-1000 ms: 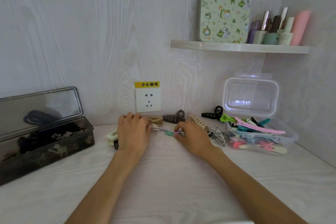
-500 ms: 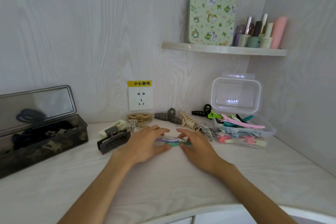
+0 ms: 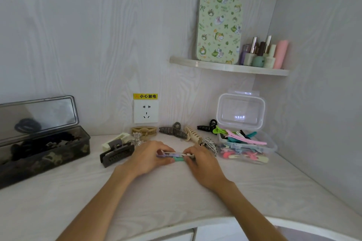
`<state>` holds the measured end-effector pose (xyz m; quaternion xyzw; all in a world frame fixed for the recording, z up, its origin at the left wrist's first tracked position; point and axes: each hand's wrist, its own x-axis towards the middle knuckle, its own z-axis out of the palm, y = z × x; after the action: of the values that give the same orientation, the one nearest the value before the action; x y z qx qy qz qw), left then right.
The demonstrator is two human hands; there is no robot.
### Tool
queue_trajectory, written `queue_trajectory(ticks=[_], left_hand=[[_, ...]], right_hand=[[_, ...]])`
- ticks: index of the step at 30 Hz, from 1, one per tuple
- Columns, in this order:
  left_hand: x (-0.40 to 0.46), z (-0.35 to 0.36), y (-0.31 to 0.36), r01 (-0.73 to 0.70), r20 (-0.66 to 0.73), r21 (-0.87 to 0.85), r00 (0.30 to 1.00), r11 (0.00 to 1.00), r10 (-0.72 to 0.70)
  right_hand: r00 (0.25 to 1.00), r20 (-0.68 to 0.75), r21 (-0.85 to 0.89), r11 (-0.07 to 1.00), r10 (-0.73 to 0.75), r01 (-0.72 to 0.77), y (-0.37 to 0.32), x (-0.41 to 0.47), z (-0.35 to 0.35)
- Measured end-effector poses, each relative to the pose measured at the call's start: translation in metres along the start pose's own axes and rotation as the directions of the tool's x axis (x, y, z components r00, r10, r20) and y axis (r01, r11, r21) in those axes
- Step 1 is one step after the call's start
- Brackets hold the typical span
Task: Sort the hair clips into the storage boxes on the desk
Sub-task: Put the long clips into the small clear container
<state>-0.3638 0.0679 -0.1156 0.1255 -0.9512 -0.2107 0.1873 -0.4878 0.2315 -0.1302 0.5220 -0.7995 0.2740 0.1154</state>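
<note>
Gripping a small bundle of flat pastel clips (image 3: 175, 156) between them, both hands rest at the middle of the white desk (image 3: 176, 197). Left hand (image 3: 149, 159): fingers curled over the bundle's left end, thumb beneath. Right hand (image 3: 201, 162): fingers and thumb pinching the right end. Bundle lies level, at or just above the desk surface; contact cannot be confirmed. Clear storage box (image 3: 272, 147), lid raised, stands to the right, holding coloured clips. Dark storage box (image 3: 45, 150), lid raised, stands at far left with dark items inside. Loose along the back wall: dark grey rectangular claw clip (image 3: 115, 154), tan clip (image 3: 145, 131), grey-brown claw clip (image 3: 173, 132), cream claw clip (image 3: 193, 136), black clip (image 3: 205, 127), silver clip (image 3: 210, 143) just beside the right hand.
</note>
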Motion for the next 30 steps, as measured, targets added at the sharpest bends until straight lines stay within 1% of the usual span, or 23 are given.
queue_trajectory(ticks=[5, 7, 9, 11, 14, 16, 18, 20, 22, 23, 25, 27, 28, 30], left_hand=[[0.001, -0.001, -0.003, 0.084, -0.025, -0.194, 0.996, 0.977, -0.091], [0.007, -0.004, -0.007, 0.11, 0.008, -0.226, 0.994, 0.968, -0.111], [0.016, -0.008, -0.012, 0.145, 0.078, -0.236, 0.988, 0.961, -0.13], [0.022, -0.011, -0.013, 0.174, 0.145, -0.207, 0.979, 0.963, -0.145], [0.031, -0.015, -0.015, 0.215, 0.242, -0.181, 0.955, 0.96, -0.169], [0.032, -0.019, -0.012, 0.24, 0.34, -0.181, 0.925, 0.954, -0.168], [0.037, -0.026, -0.008, 0.279, 0.429, -0.166, 0.884, 0.946, -0.186], [0.041, -0.033, 0.002, 0.309, 0.458, -0.152, 0.864, 0.939, -0.21], [0.045, -0.039, 0.018, 0.306, 0.425, -0.172, 0.881, 0.937, -0.209], [0.053, -0.043, 0.03, 0.307, 0.4, -0.198, 0.892, 0.931, -0.21], [0.054, -0.043, 0.057, 0.275, 0.316, -0.257, 0.93, 0.926, -0.189], [0.071, -0.039, 0.085, 0.233, 0.255, -0.296, 0.954, 0.926, -0.159], [0.077, -0.036, 0.099, 0.201, 0.225, -0.307, 0.965, 0.93, -0.135], [0.097, -0.026, 0.126, 0.156, 0.183, -0.337, 0.978, 0.929, -0.098]], right_hand=[[0.996, 0.059, 0.056, 0.996, 0.07, -0.074, -0.003, 0.001, -0.013], [0.995, 0.093, 0.023, 0.999, 0.039, -0.041, 0.001, 0.004, -0.017], [0.988, 0.154, -0.035, 0.999, -0.005, 0.01, 0.007, 0.011, -0.021], [0.974, 0.226, -0.063, 0.997, -0.031, 0.046, 0.011, 0.015, -0.023], [0.949, 0.314, -0.025, 0.999, -0.028, 0.038, 0.019, 0.021, -0.03], [0.95, 0.312, 0.03, 1.0, -0.004, -0.006, 0.02, 0.022, -0.04], [0.955, 0.293, 0.074, 0.994, 0.051, -0.076, 0.021, 0.027, -0.06], [0.962, 0.256, 0.106, 0.986, 0.095, -0.126, 0.022, 0.03, -0.084], [0.975, 0.2, 0.1, 0.988, 0.097, -0.119, 0.025, 0.03, -0.108], [0.978, 0.17, 0.088, 0.987, 0.121, -0.137, 0.031, 0.033, -0.124], [0.982, 0.078, 0.016, 0.985, 0.172, -0.174, 0.039, 0.028, -0.141], [0.956, 0.044, -0.043, 0.957, 0.289, -0.287, 0.057, 0.032, -0.161], [0.946, 0.022, -0.078, 0.943, 0.325, -0.322, 0.064, 0.032, -0.166], [0.931, 0.023, -0.125, 0.925, 0.364, -0.359, 0.082, 0.033, -0.174]])
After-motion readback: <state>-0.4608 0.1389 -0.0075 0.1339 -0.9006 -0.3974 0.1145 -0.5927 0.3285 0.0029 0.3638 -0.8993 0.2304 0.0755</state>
